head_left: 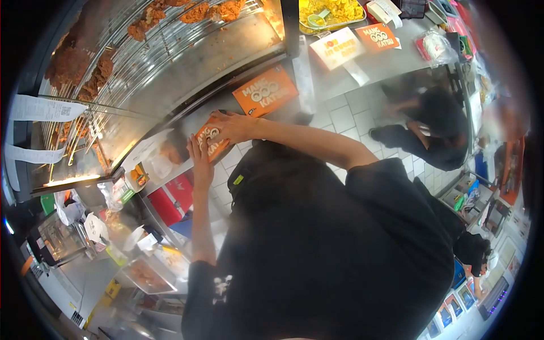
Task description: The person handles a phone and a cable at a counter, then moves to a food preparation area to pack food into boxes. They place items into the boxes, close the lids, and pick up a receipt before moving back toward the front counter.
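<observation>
An orange takeaway box (pixel 211 139) printed "Mang Katsu" sits closed on the narrow counter in front of me. My left hand (pixel 200 157) holds its near left end, fingers along the side. Across the other end, my right hand (pixel 235 126) grips the box with fingers spread over the lid and edge. Right beside my right hand lies a second orange box (pixel 265 92), closed and untouched. The box's underside and parts of its lid are hidden by my fingers.
A lit warming cabinet (pixel 226 54) with fried pieces (pixel 150 20) on racks stands ahead. Paper receipts (pixel 48 109) hang at left. More boxes (pixel 378 37) and a yellow food tray (pixel 331 12) are on the right counter. A person in black (pixel 433 122) is at right.
</observation>
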`<move>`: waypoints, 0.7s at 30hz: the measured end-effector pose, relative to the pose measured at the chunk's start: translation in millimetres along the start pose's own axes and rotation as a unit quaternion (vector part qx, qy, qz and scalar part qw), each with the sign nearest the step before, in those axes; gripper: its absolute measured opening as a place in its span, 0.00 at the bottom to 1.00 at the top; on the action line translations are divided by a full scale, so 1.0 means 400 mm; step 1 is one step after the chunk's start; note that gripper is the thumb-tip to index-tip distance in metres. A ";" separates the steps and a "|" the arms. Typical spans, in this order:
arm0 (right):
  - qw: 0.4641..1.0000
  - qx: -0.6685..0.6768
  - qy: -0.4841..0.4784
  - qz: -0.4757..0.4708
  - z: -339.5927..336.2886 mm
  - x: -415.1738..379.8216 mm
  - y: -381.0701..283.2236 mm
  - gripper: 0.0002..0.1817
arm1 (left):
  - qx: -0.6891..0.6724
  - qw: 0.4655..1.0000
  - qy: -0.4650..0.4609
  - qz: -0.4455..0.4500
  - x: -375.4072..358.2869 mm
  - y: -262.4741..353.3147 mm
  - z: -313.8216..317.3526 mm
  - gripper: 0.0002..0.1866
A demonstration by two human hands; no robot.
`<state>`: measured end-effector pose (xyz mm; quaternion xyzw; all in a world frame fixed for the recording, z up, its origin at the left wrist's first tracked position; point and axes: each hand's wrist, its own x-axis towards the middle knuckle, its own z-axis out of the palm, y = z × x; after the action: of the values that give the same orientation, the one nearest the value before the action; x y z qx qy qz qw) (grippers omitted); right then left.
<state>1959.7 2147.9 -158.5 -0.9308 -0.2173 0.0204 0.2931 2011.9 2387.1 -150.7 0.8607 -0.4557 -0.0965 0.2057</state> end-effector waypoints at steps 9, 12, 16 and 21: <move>0.995 -0.066 -0.065 -0.032 -0.032 -0.055 -0.018 0.32 | 0.008 1.000 0.016 0.023 -0.001 -0.018 0.019 0.46; 0.995 -0.091 0.016 -0.045 0.033 -0.044 -0.005 0.35 | 0.012 0.999 0.021 0.034 0.001 -0.029 0.019 0.45; 0.973 -0.222 0.067 0.012 0.078 -0.050 -0.033 0.38 | 0.071 0.997 -0.024 0.031 0.001 -0.004 -0.021 0.44; 0.984 -0.117 0.128 0.029 0.065 -0.057 -0.049 0.38 | 0.138 0.989 -0.038 0.031 0.012 0.006 -0.015 0.45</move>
<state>1926.9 2167.0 -171.3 -0.9594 -0.1517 -0.1162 0.2072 2015.2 2383.7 -144.3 0.8621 -0.4983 -0.0591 0.0702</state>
